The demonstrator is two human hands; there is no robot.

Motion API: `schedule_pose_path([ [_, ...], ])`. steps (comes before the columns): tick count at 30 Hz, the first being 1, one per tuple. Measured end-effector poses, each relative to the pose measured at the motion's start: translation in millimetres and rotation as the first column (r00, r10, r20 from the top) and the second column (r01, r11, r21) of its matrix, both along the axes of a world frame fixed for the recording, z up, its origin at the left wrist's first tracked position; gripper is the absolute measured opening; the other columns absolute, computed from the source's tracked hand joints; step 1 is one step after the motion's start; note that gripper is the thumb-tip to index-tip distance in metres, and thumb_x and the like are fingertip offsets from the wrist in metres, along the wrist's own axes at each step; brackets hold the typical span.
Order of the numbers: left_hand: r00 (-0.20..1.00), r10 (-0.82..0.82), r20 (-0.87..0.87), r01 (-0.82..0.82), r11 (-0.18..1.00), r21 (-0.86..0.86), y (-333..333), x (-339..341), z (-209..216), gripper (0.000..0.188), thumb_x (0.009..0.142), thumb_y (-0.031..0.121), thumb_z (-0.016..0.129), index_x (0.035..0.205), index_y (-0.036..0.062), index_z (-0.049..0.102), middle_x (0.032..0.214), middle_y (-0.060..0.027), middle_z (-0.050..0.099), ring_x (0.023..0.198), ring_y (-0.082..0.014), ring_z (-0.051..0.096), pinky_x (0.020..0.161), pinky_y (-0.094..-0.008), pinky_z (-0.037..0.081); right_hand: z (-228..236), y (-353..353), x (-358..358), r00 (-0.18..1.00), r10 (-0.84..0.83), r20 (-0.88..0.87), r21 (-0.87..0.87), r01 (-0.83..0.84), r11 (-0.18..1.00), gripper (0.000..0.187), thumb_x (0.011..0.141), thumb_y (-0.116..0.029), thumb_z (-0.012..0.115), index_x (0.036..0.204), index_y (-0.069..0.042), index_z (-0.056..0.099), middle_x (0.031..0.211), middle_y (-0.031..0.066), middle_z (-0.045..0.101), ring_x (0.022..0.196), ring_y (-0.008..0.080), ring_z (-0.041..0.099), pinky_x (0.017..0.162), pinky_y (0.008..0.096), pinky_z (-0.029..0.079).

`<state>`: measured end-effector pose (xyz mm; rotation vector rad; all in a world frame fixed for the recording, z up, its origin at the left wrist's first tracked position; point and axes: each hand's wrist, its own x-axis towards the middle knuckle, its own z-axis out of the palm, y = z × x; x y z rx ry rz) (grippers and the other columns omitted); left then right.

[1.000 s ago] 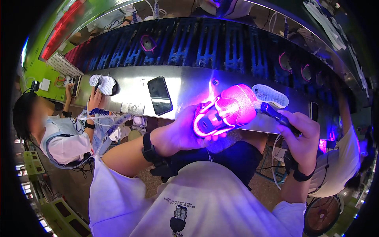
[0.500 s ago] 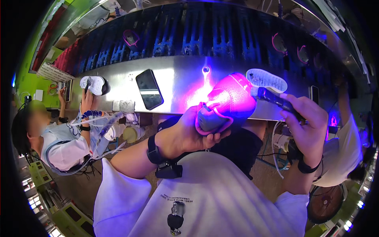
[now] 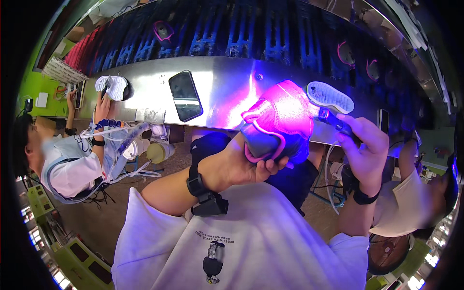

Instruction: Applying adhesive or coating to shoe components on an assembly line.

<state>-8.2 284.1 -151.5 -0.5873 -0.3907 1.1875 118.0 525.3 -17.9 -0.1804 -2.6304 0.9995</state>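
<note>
My left hand (image 3: pixel 239 166) grips a shoe upper (image 3: pixel 285 108) by its heel end, fingers curled under it. Pink-violet light falls on the upper, and a pink loop edges its dark collar. In my right hand (image 3: pixel 366 142) is a dark-handled brush (image 3: pixel 338 123), pinched between thumb and fingers. The brush's head end is at the right side of the upper; whether it touches cannot be made out. Just beyond the brush, a white shoe sole (image 3: pixel 333 98) lies on the metal table (image 3: pixel 222 72).
A black phone (image 3: pixel 186 95) lies on the table left of the upper. Behind runs a dark conveyor (image 3: pixel 208 31) carrying shoe uppers (image 3: pixel 163 31). At the left, a person (image 3: pixel 72 159) works on another sole (image 3: pixel 116 88); a second person (image 3: pixel 406 198) sits at the right.
The upper has tilted in my left hand, showing more of its collar. My right hand and the brush have shifted slightly left. The whole view has turned a little.
</note>
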Motion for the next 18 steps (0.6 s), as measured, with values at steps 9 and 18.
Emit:
schedule_pose_path([
  [9, 0.994, -0.006, 0.107, 0.009, 1.0, -0.03, -11.3, 1.8, 14.8, 0.076, 0.103, 0.053, 0.05, 0.149, -0.0069, 0.037, 0.111, -0.0344, 0.057, 0.078, -0.0336, 0.066, 0.06, -0.0327, 0.062, -26.4, -13.6, 4.4, 0.994, 0.023, -0.107, -0.056, -0.029, 0.998, 0.041, 0.074, 0.002, 0.084, 0.114, -0.004, 0.078, 0.074, 0.0007, 0.059, 0.058, 0.0082, 0.045, 0.052, 0.0254, 0.032],
  [18, 0.995, 0.09, -0.046, -0.07, 0.944, 0.323, -13.1, -14.3, 1.4, 0.07, 0.103, 0.049, 0.057, 0.149, -0.0011, 0.041, 0.125, -0.0307, 0.06, 0.102, -0.0361, 0.07, 0.082, -0.0383, 0.063, -62.1, -25.8, 39.7, 0.994, -0.017, -0.113, -0.058, 0.011, 0.998, 0.043, 0.075, 0.002, 0.082, 0.118, -0.001, 0.075, 0.085, 0.0081, 0.07, 0.067, 0.0136, 0.061, 0.06, 0.0278, 0.046],
])
